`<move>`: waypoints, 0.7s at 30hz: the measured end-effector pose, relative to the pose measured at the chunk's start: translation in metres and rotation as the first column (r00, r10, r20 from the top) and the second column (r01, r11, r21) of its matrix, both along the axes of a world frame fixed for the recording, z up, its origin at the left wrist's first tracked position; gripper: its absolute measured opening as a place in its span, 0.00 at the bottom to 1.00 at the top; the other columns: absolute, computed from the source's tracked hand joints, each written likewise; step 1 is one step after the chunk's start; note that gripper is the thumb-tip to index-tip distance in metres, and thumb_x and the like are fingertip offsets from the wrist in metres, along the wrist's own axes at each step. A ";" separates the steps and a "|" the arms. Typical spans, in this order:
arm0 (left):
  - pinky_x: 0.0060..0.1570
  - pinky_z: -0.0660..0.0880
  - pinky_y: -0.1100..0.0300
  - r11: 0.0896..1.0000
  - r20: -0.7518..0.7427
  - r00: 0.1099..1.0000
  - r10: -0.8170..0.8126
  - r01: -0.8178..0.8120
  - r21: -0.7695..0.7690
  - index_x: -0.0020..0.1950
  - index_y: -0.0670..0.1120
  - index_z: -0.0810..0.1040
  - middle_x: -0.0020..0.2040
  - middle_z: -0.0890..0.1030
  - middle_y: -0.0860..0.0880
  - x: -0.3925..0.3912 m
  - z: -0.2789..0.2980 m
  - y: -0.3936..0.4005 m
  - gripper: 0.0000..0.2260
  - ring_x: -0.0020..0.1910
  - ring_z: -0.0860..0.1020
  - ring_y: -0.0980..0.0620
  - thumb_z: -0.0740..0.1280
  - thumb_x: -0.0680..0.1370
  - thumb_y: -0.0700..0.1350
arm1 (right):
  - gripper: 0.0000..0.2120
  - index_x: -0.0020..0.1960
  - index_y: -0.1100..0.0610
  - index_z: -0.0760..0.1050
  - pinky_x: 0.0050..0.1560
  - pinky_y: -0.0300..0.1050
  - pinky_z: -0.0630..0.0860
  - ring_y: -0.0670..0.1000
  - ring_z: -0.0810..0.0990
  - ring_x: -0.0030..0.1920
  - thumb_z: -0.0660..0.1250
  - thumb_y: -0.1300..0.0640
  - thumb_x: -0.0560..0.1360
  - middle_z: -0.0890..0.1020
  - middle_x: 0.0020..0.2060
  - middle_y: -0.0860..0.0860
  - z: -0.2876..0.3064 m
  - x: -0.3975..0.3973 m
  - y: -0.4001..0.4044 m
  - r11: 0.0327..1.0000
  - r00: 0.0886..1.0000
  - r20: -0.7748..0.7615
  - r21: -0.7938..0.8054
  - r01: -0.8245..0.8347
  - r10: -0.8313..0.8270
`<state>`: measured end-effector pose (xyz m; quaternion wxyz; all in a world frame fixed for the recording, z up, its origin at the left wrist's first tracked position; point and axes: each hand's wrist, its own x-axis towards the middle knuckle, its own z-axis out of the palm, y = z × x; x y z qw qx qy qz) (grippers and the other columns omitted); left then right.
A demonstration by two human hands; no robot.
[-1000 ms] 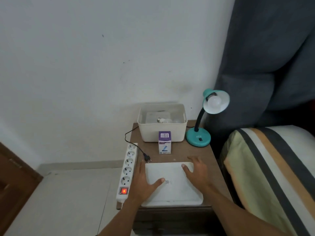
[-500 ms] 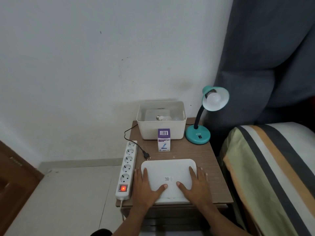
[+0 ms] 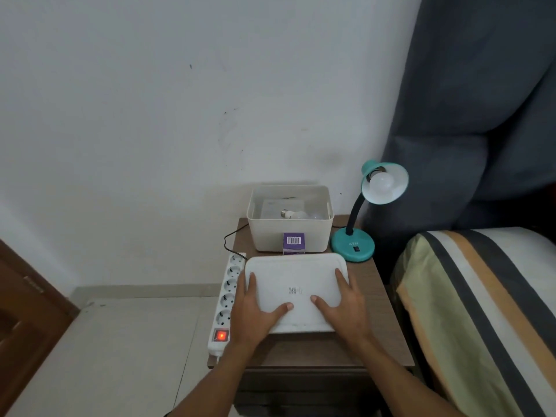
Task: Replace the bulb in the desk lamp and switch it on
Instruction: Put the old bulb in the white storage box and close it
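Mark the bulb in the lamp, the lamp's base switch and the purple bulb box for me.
bulb in the lamp [image 3: 381, 182], head view, on the middle of its white globe.
lamp's base switch [image 3: 356, 248], head view, on the small dark rocker on the teal base.
purple bulb box [image 3: 293, 239], head view, on its barcode label.

We are seeing matt white plastic lid [image 3: 296, 284]; wood-grain bedside table [image 3: 374, 299]; glossy teal lamp base [image 3: 353, 245]; frosted bulb [image 3: 381, 182]; smooth plastic power strip [image 3: 226, 299]; striped cloth bedding [image 3: 481, 296].
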<state>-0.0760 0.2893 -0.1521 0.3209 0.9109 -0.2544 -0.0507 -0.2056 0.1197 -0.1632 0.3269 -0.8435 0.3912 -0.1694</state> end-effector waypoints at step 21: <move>0.73 0.65 0.52 0.996 0.157 0.984 -0.083 0.086 -0.014 0.80 0.43 0.58 0.82 0.55 0.46 0.188 0.091 -0.144 0.56 0.79 0.60 0.46 0.70 0.65 0.76 | 0.44 0.79 0.56 0.56 0.75 0.54 0.59 0.56 0.55 0.79 0.67 0.34 0.73 0.53 0.80 0.56 0.098 0.169 -0.142 0.994 1.000 0.015 -0.110 0.024 -0.022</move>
